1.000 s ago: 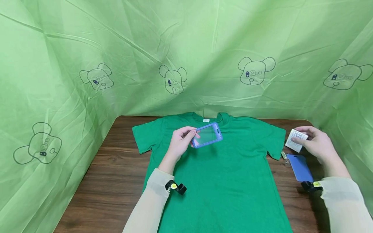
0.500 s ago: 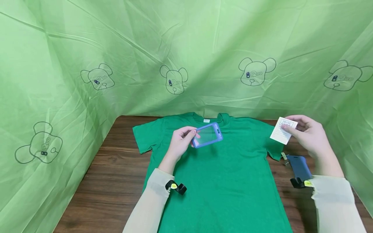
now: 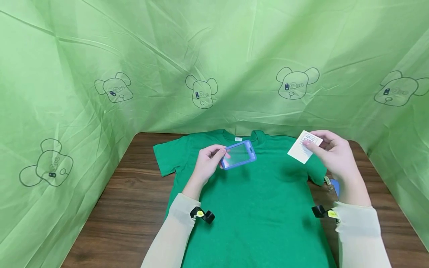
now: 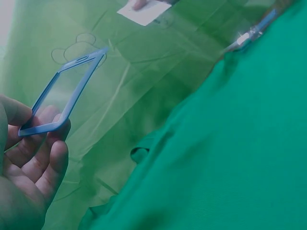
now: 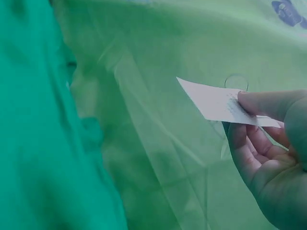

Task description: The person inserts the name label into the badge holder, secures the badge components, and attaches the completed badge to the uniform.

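Since the earlier frames, the right hand has lifted the white card off the table side and carried it inward over the shirt's shoulder, toward the holder. It pinches the card between thumb and fingertips. The left hand is unchanged, gripping one end of the blue badge holder above the green T-shirt; its clear pocket appears empty. A second blue holder lies on the wooden table, mostly hidden behind the right wrist.

Open air above the green T-shirt between both raised hands; only the backdrop cloth walls its far side.
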A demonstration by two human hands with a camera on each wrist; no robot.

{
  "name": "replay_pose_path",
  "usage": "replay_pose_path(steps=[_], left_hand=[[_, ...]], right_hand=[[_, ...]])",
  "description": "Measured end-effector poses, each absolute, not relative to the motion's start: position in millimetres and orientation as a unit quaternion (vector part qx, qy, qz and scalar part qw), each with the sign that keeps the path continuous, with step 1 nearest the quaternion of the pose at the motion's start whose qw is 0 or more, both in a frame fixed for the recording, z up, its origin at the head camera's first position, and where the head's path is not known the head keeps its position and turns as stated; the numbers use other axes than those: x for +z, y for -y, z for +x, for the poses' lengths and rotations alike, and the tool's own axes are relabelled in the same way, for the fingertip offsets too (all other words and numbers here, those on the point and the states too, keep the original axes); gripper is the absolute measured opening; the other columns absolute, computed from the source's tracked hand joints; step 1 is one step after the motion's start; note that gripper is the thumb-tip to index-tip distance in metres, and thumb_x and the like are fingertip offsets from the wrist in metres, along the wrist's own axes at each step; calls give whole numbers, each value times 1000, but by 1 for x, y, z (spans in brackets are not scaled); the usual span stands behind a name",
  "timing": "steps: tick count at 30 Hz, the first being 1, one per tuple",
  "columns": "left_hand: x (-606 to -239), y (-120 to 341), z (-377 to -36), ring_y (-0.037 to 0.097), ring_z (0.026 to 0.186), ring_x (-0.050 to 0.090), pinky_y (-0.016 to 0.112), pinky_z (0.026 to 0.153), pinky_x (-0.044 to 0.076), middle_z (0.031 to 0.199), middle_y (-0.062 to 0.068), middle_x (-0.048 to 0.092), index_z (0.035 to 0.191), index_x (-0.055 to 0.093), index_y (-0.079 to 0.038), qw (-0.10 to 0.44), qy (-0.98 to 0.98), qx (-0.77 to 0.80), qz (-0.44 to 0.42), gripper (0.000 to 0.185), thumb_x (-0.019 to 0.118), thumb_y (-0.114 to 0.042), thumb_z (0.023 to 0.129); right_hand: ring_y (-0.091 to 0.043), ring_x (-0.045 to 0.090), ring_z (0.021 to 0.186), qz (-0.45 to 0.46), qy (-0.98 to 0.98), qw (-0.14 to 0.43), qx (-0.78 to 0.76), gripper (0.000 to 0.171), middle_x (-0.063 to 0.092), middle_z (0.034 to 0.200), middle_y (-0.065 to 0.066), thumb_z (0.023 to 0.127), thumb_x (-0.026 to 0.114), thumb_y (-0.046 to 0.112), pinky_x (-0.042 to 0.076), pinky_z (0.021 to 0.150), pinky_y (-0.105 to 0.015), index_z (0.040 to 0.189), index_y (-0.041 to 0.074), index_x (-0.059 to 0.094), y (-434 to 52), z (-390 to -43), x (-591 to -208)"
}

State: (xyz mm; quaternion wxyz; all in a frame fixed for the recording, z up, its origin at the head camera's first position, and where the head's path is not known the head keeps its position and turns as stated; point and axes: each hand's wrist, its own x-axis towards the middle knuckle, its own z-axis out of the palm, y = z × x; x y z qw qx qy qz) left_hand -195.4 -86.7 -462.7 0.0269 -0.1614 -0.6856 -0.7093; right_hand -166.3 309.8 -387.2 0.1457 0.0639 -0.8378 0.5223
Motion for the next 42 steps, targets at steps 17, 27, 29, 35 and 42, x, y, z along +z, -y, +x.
replay_pose_path(steps=[17,27,29,35,42], left_hand=[[-463,84,-196,17,70,66,27,60,57,96,18,80,117,75,11,31,684,-711,-159,24,63,-10,112],[-465,86,-196,16,70,66,26,60,57,95,17,80,117,75,10,29,687,-710,-153,25,64,-11,112],[-465,86,-196,17,70,66,27,60,57,96,18,80,117,75,10,30,687,-710,-151,24,64,-11,112],[-465,88,-196,17,70,67,30,61,57,97,21,80,118,73,13,30,687,-710,-150,26,63,-11,112],[-465,88,-197,18,70,66,27,60,56,96,20,80,116,77,7,30,686,-710,-155,24,64,-12,112]], right_hand=[[-17,65,82,62,777,113,616,26,73,103,5,104,78,14,56,66,-20,125,0,73,-241,-159,-380],[-15,67,79,101,727,82,674,18,73,103,2,102,75,0,58,66,-21,119,-1,69,-219,-160,-393],[-15,68,82,106,723,70,679,19,72,106,-1,102,75,2,59,68,-21,120,1,68,-216,-161,-395],[-18,70,92,107,737,52,665,30,70,114,-5,104,75,8,61,74,-23,132,-1,67,-207,-163,-397],[-21,64,92,105,769,59,628,33,72,116,-2,109,71,17,55,70,-22,134,-4,68,-200,-164,-400]])
